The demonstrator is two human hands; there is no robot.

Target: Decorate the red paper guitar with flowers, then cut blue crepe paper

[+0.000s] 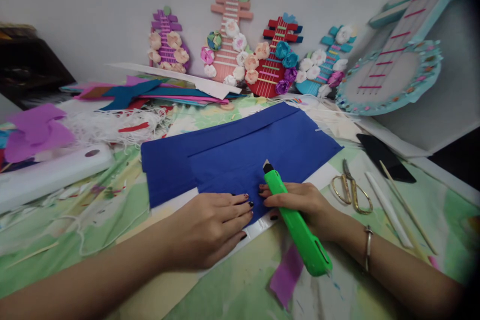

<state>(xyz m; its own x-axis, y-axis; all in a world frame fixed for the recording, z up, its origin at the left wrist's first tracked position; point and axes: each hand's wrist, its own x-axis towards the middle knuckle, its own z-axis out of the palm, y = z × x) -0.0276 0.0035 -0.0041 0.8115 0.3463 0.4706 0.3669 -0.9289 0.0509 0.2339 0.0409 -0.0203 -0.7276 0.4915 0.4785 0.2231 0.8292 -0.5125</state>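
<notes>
A dark blue sheet [232, 165] lies in the middle of the table, with a band along its far side that looks folded or layered, over a white sheet [258, 227] that shows at its near edge. From where I stand, the person's left hand [217, 227] rests on its near edge, fingers stretched flat and gripping nothing. The right hand [313, 205] grasps a green cutter [300, 232], its fingertips close over the blue sheet; the blade points to the far side, and I cannot tell whether it touches. Just nearer lies a purple strip [285, 280]. To the right are gold-handled scissors [349, 175], a black flat slab [386, 157] and a thin wooden stick [408, 207]. Tangled white string [101, 127] lies to the left, beside purple pieces [37, 132]. Along the far wall stand flower-trimmed guitar shapes [227, 60], and a larger pale blue one [378, 75] leans at the far right.
</notes>
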